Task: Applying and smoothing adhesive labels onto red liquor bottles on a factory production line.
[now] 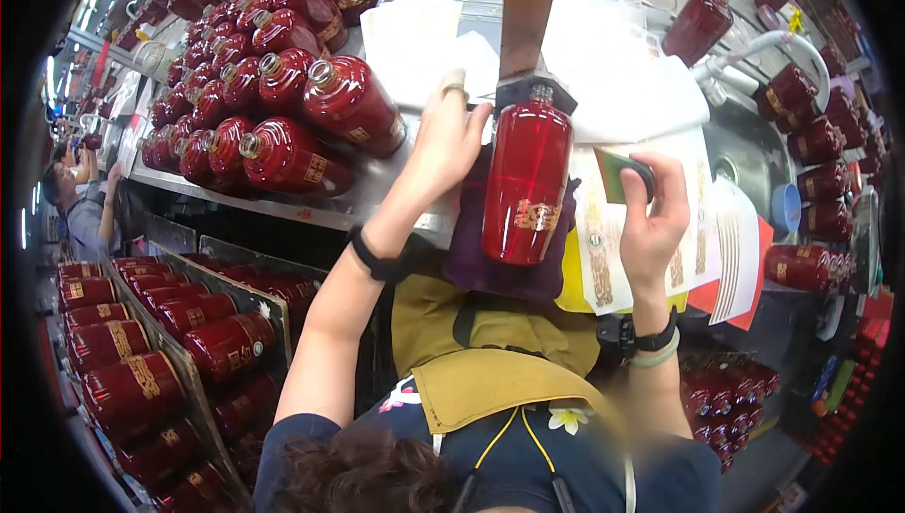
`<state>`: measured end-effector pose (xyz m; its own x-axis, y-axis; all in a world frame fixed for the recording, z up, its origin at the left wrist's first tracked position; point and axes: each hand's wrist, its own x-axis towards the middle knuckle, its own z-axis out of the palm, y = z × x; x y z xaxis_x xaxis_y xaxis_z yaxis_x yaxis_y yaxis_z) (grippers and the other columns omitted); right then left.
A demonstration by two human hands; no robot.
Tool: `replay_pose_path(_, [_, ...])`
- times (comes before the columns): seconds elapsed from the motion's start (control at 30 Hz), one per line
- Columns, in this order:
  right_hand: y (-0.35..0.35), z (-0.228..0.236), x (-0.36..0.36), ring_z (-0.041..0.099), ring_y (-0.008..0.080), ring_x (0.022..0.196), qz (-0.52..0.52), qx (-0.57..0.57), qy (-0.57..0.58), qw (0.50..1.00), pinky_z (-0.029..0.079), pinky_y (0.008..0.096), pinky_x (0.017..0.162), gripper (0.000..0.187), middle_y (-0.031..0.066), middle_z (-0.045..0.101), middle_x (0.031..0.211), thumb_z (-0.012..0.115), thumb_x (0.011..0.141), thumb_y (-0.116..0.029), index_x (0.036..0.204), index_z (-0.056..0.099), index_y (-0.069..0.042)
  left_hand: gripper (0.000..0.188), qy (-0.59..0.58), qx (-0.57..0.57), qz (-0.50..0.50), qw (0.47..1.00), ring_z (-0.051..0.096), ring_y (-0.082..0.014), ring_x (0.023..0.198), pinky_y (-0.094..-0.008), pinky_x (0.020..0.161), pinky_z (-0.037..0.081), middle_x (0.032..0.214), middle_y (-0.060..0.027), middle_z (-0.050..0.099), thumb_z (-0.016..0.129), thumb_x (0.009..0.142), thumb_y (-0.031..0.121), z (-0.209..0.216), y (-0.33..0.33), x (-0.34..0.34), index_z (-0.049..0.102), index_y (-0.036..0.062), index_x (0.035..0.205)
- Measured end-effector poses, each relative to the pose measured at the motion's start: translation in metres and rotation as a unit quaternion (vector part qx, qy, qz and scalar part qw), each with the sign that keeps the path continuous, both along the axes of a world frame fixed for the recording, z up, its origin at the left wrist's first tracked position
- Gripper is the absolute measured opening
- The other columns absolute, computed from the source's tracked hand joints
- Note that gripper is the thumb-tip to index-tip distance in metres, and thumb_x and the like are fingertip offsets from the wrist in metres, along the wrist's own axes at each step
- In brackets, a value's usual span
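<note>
A glossy dark-red glass bottle [528,173] with a gold printed design lies before me on a dark purple cloth [514,281]. Its neck points away and meets a dark bracket [566,96] under a brown upright bar. Just left of the neck is my left hand [447,140], thumb and forefinger apart, over white sheets [415,46]. A pale cover wraps one of its fingertips. To the bottle's right, my right hand [655,216] pinches a flat green scraper [617,176] with a dark edge. Beneath that hand are sheets of gold-patterned decals [599,263].
Many red bottles [273,89] crowd the metal counter at left. More lie in wooden racks [189,324] below. At right are a sink [749,150], a white curved pipe [792,39], a blue cup [785,207] and more bottles. Another person [85,206] stands at far left.
</note>
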<state>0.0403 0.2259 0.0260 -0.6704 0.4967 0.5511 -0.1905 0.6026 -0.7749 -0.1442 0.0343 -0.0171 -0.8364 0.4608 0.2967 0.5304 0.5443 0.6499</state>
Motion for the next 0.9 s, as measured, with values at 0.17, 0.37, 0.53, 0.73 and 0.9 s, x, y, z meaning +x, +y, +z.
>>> replay_pose_path(0.17, [-0.006, 0.006, 0.006, 0.061, 0.0184, 0.082, -0.003, -0.004, -0.024, 1.000, 0.050, 0.0284, 0.074, 0.014, 0.0094, 0.064, 0.095, 0.071, 0.090, 0.002, 0.103, 0.066, 0.000, 0.037, 0.007, 0.007, 0.097, 0.995, 0.066, -0.0499, 0.101, -0.0514, 0.089, 0.053, 0.104, -0.0291, 0.069, 0.072, 0.087, 0.009, -0.009, 0.058, -0.090, 0.058, -0.0101, 0.116])
replay_pose_path(0.37, [-0.006, -0.001, 0.020, 0.063, 0.0175, 0.087, 0.028, -0.070, -0.066, 0.995, 0.051, 0.0288, 0.078, 0.014, 0.0103, 0.066, 0.098, 0.072, 0.089, 0.003, 0.103, 0.067, 0.001, 0.025, 0.076, -0.039, 0.179, 0.980, 0.068, -0.0435, 0.099, -0.0482, 0.087, 0.056, 0.102, -0.0222, 0.072, 0.072, 0.083, 0.005, -0.030, 0.079, -0.151, 0.066, -0.0018, 0.106])
replay_pose_path(0.53, [-0.017, 0.003, 0.038, 0.062, 0.0138, 0.092, 0.058, -0.205, -0.109, 0.971, 0.049, 0.0270, 0.083, 0.018, 0.0088, 0.065, 0.102, 0.064, 0.096, 0.002, 0.113, 0.064, 0.002, 0.026, 0.168, -0.170, 0.196, 0.951, 0.070, -0.0330, 0.099, -0.0426, 0.084, 0.057, 0.102, -0.0125, 0.074, 0.077, 0.076, 0.006, -0.040, 0.083, -0.171, 0.070, 0.0062, 0.101])
replay_pose_path(0.73, [-0.019, 0.018, 0.037, 0.055, 0.0176, 0.087, 0.140, -0.100, -0.115, 0.978, 0.045, 0.0316, 0.080, 0.025, 0.0086, 0.058, 0.100, 0.064, 0.097, -0.013, 0.119, 0.063, -0.001, 0.016, 0.164, -0.244, 0.165, 0.942, 0.072, -0.0321, 0.097, -0.0425, 0.080, 0.058, 0.099, -0.0143, 0.074, 0.067, 0.083, 0.005, -0.048, 0.079, -0.166, 0.071, 0.0075, 0.099])
replay_pose_path(0.9, [-0.050, 0.014, 0.029, 0.049, 0.0223, 0.072, 0.185, 0.228, -0.048, 0.955, 0.041, 0.0355, 0.065, 0.051, 0.0021, 0.046, 0.080, 0.088, 0.071, -0.037, 0.113, 0.072, -0.013, 0.015, 0.192, -0.134, 0.172, 0.957, 0.069, -0.0384, 0.096, -0.0471, 0.083, 0.056, 0.101, -0.0182, 0.072, 0.063, 0.086, -0.001, -0.044, 0.073, -0.158, 0.069, 0.0019, 0.100])
